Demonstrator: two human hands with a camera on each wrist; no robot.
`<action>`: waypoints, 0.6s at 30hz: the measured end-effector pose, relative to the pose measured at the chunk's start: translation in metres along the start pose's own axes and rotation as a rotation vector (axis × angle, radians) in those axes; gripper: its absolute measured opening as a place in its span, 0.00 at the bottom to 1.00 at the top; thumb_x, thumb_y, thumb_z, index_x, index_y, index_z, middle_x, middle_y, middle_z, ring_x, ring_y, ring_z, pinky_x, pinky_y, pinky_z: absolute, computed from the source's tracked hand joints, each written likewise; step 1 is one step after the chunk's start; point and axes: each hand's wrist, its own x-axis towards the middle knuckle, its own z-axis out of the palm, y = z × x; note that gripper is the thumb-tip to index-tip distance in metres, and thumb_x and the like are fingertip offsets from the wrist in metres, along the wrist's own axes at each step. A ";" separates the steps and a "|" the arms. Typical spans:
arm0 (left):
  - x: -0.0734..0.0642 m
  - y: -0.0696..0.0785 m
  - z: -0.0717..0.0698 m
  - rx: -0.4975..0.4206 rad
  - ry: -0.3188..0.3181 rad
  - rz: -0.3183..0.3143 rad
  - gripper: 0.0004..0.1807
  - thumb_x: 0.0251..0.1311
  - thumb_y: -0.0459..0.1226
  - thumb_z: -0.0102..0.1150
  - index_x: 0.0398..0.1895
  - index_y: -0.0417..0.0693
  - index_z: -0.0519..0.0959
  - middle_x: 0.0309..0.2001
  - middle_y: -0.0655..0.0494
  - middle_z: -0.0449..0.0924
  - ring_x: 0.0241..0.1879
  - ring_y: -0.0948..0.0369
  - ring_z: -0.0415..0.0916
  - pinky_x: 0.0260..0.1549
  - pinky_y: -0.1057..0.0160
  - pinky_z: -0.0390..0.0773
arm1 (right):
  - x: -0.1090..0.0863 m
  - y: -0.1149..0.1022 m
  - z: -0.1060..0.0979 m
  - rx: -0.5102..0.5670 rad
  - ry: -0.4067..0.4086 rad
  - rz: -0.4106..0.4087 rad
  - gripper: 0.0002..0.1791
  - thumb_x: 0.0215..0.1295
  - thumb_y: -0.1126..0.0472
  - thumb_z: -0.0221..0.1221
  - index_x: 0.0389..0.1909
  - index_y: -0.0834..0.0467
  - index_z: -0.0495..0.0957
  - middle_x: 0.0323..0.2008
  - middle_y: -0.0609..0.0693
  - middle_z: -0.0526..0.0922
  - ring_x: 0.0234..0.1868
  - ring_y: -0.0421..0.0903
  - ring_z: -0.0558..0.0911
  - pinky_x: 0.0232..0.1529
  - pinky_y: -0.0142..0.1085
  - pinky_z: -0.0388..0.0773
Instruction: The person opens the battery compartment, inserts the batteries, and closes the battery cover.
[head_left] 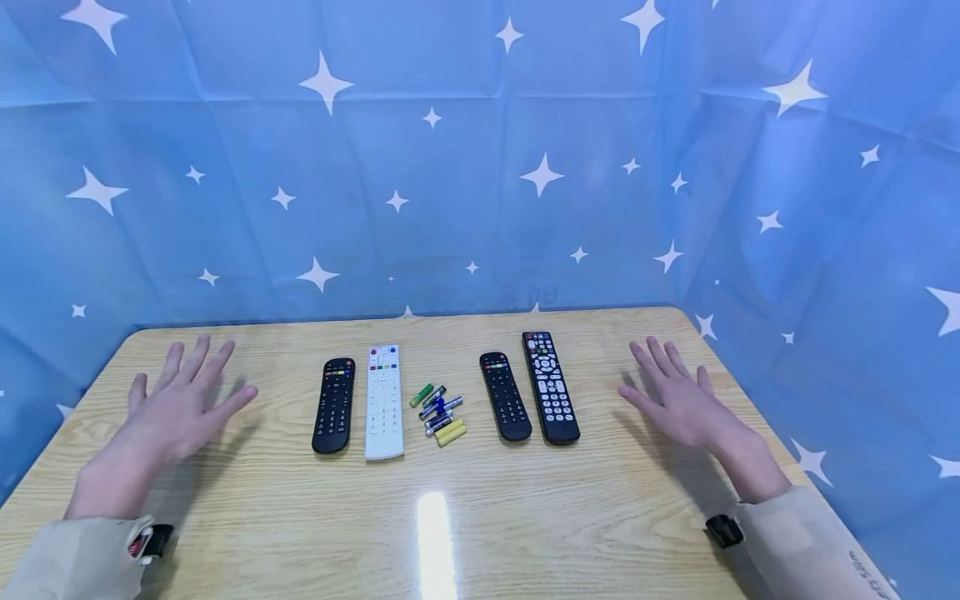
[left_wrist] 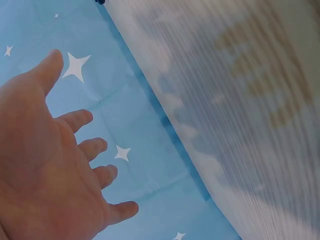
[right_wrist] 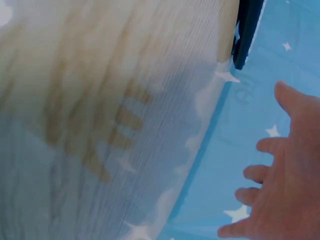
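Note:
My left hand [head_left: 174, 414] hovers over the table's left side, fingers spread and holding nothing; its palm and fingers also show in the left wrist view. On the right, my right hand [head_left: 686, 408] is likewise spread above the wood with nothing in it. Nearest the left hand lies a small black remote control [head_left: 333, 406], beside a white remote control [head_left: 385, 402]. Closest to the right hand is a long black remote control [head_left: 551, 387], next to another small black remote control [head_left: 506, 396]. Between the pairs sits a loose pile of batteries [head_left: 439, 414], including green and yellow ones.
The light wooden table [head_left: 300, 517] ends at a straight back edge with rounded corners. A blue curtain with white stars [head_left: 450, 167] hangs behind it and along the right side. A bright reflection lies on the front of the tabletop.

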 end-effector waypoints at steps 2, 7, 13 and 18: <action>0.001 0.002 0.000 0.000 0.000 0.003 0.48 0.75 0.64 0.40 0.84 0.51 0.35 0.80 0.38 0.24 0.76 0.36 0.16 0.59 0.17 0.26 | 0.001 -0.002 0.000 0.004 0.001 -0.005 0.45 0.80 0.37 0.45 0.84 0.54 0.38 0.81 0.64 0.34 0.78 0.68 0.33 0.64 0.79 0.33; 0.003 0.009 -0.001 -0.006 -0.016 0.007 0.47 0.75 0.65 0.39 0.84 0.49 0.38 0.80 0.37 0.25 0.76 0.34 0.19 0.58 0.17 0.27 | 0.003 -0.006 0.001 0.008 0.002 -0.026 0.44 0.80 0.36 0.44 0.83 0.57 0.41 0.81 0.66 0.37 0.79 0.68 0.36 0.67 0.76 0.39; 0.005 0.016 -0.001 -0.004 -0.003 0.027 0.46 0.76 0.64 0.40 0.83 0.46 0.45 0.80 0.34 0.31 0.76 0.29 0.29 0.58 0.16 0.34 | 0.007 -0.009 0.001 0.020 0.021 -0.062 0.44 0.80 0.36 0.44 0.82 0.61 0.47 0.80 0.68 0.41 0.78 0.69 0.42 0.71 0.69 0.47; 0.008 0.021 -0.001 -0.008 0.010 0.045 0.44 0.76 0.63 0.42 0.81 0.41 0.54 0.79 0.29 0.38 0.74 0.27 0.39 0.56 0.16 0.42 | 0.010 -0.012 0.003 0.019 0.028 -0.069 0.43 0.80 0.37 0.44 0.81 0.63 0.51 0.79 0.69 0.42 0.77 0.71 0.48 0.70 0.67 0.52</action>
